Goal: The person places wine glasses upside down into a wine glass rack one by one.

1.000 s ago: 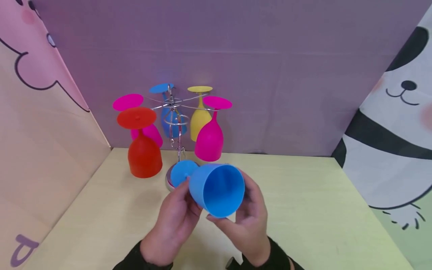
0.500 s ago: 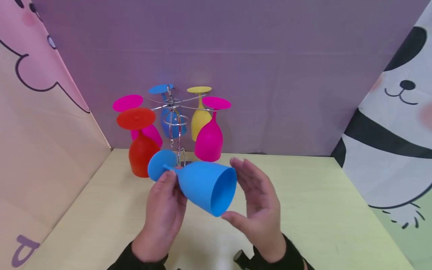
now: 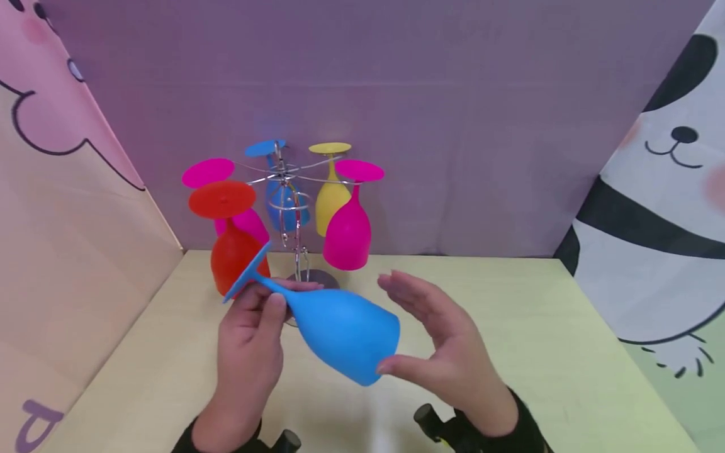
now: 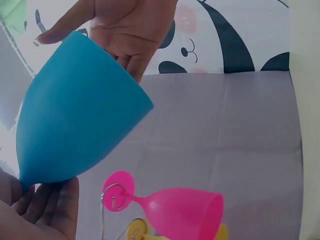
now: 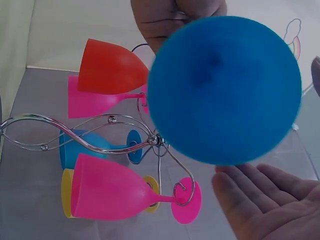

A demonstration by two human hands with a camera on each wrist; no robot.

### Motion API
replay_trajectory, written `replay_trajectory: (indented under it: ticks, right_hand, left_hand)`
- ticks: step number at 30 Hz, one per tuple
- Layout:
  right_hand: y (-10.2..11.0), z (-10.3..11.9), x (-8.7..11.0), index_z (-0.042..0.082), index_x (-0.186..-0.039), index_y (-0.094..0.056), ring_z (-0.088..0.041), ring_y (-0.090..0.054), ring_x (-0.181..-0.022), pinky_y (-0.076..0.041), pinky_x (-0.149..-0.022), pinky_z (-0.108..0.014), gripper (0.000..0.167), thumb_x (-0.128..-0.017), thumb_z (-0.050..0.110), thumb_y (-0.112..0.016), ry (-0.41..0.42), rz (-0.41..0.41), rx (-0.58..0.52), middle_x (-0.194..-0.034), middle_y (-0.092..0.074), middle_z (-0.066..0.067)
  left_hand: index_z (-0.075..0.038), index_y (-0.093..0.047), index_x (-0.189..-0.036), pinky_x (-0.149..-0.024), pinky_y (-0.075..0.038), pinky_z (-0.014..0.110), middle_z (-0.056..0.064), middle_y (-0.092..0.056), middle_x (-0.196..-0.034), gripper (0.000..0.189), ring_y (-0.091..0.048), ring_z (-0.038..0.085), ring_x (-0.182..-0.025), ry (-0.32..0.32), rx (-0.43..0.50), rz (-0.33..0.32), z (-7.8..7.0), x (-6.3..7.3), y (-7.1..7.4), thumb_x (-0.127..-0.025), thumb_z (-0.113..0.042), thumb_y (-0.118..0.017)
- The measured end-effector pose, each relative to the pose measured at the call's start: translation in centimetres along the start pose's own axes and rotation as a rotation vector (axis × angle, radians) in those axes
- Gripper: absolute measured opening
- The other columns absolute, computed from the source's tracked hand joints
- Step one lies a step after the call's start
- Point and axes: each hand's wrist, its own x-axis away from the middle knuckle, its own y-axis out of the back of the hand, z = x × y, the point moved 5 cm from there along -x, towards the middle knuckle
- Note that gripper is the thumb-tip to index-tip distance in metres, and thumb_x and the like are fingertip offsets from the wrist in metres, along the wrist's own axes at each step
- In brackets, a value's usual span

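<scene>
A blue plastic goblet [image 3: 342,327] lies tilted in the air, its foot up at the left and its bowl down to the right. My left hand [image 3: 249,358] pinches its stem just below the bowl, thumb on top. Beside the rim is my right hand [image 3: 447,346], fingers straight and spread from the thumb. The thumb tip meets or nearly meets the rim; I cannot tell which. In the right wrist view the goblet's round mouth [image 5: 225,90] faces the camera, with the right fingers [image 5: 260,195] under it.
Behind the hands stands a metal goblet rack [image 3: 297,236] on a round base. From its arms hang upside down a red goblet [image 3: 229,255], a magenta goblet [image 3: 348,236], a yellow goblet [image 3: 331,201], another blue one and another magenta one. The pale table [image 3: 538,352] meets a purple backdrop.
The blue goblet has turned sideways, its foot swinging left and its mouth turning right, away from the head camera. The right hand has let go of the bowl and moved right.
</scene>
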Motion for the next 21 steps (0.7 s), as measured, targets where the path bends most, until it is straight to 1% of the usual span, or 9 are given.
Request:
replay_trajectory:
  ticks: [2, 4, 7, 9, 11, 13, 16, 18, 21]
  right_hand:
    - [-0.4, -0.3, -0.1, 0.009, -0.149, -0.052, -0.026, -0.057, -0.133, -0.050, -0.106, -0.043, 0.093, -0.067, -0.002, -0.095, -0.033, 0.044, 0.053, -0.145, -0.059, -0.004]
    - [-1.0, -0.6, -0.2, 0.011, -0.148, -0.054, -0.025, -0.060, -0.130, -0.053, -0.103, -0.045, 0.088, -0.070, 0.006, -0.095, -0.062, 0.083, 0.088, -0.143, -0.061, -0.001]
    - [-1.8, -1.1, -0.1, 0.013, -0.145, -0.056, -0.021, -0.063, -0.125, -0.055, -0.099, -0.043, 0.081, -0.074, 0.018, -0.095, -0.118, 0.140, 0.103, -0.140, -0.062, 0.004]
    - [-2.4, -1.5, -0.1, 0.015, -0.144, -0.057, -0.019, -0.064, -0.122, -0.057, -0.096, -0.040, 0.077, -0.077, 0.025, -0.093, -0.149, 0.174, 0.110, -0.138, -0.063, 0.006]
    - [-2.9, -1.8, -0.1, 0.016, -0.143, -0.058, -0.018, -0.063, -0.121, -0.057, -0.097, -0.039, 0.075, -0.078, 0.029, -0.093, -0.159, 0.206, 0.110, -0.137, -0.063, 0.006]
    - [-3.3, -2.1, -0.1, 0.016, -0.143, -0.058, -0.018, -0.062, -0.121, -0.056, -0.098, -0.038, 0.074, -0.079, 0.031, -0.092, -0.161, 0.233, 0.111, -0.136, -0.062, 0.006]
    - [-3.8, -2.3, 0.0, 0.016, -0.144, -0.057, -0.018, -0.061, -0.122, -0.055, -0.100, -0.039, 0.074, -0.080, 0.032, -0.091, -0.170, 0.265, 0.103, -0.137, -0.061, 0.006]
    - [-4.0, -2.4, 0.0, 0.015, -0.145, -0.056, -0.018, -0.061, -0.122, -0.055, -0.100, -0.038, 0.075, -0.081, 0.033, -0.090, -0.186, 0.278, 0.101, -0.137, -0.061, 0.006]
    - [-4.2, -2.6, 0.0, 0.014, -0.145, -0.055, -0.018, -0.061, -0.122, -0.054, -0.100, -0.038, 0.075, -0.082, 0.036, -0.089, -0.199, 0.287, 0.110, -0.137, -0.061, 0.006]
  left_hand:
    - [0.007, -0.060, -0.122, -0.092, -0.059, 0.035, 0.018, -0.072, -0.118, 0.022, -0.070, 0.029, -0.111, -0.040, -0.015, 0.027, -0.3, 0.0, 0.1, -0.109, -0.005, -0.048]
    - [0.009, -0.057, -0.122, -0.095, -0.058, 0.035, 0.018, -0.071, -0.119, 0.021, -0.070, 0.029, -0.112, -0.076, -0.024, 0.065, -0.3, 0.1, 0.1, -0.108, -0.002, -0.046]
    - [0.010, -0.054, -0.124, -0.099, -0.055, 0.036, 0.020, -0.069, -0.119, 0.021, -0.069, 0.029, -0.112, -0.142, -0.028, 0.150, -0.2, 0.2, -0.3, -0.107, 0.005, -0.045]
    - [0.008, -0.056, -0.124, -0.099, -0.055, 0.036, 0.017, -0.070, -0.117, 0.022, -0.070, 0.028, -0.111, -0.199, -0.049, 0.193, -0.1, 0.3, -0.5, -0.105, 0.009, -0.045]
    - [0.006, -0.058, -0.125, -0.100, -0.055, 0.035, 0.015, -0.071, -0.115, 0.026, -0.070, 0.027, -0.110, -0.245, -0.081, 0.224, -0.1, 0.4, -0.7, -0.103, 0.012, -0.046]
    - [0.002, -0.060, -0.124, -0.100, -0.054, 0.035, 0.011, -0.071, -0.116, 0.028, -0.069, 0.025, -0.111, -0.267, -0.130, 0.242, -0.2, 0.4, -0.9, -0.101, 0.013, -0.047]
    - [-0.002, -0.062, -0.125, -0.101, -0.054, 0.035, 0.006, -0.072, -0.117, 0.031, -0.067, 0.023, -0.115, -0.268, -0.195, 0.260, -0.3, 0.5, -1.0, -0.101, 0.012, -0.050]
    - [-0.004, -0.062, -0.126, -0.101, -0.054, 0.035, 0.004, -0.072, -0.117, 0.032, -0.065, 0.023, -0.118, -0.263, -0.225, 0.267, -0.4, 0.6, -1.1, -0.100, 0.011, -0.052]
    - [-0.004, -0.062, -0.128, -0.101, -0.054, 0.035, 0.003, -0.072, -0.118, 0.033, -0.063, 0.023, -0.120, -0.259, -0.246, 0.270, -0.4, 0.6, -1.1, -0.100, 0.011, -0.053]
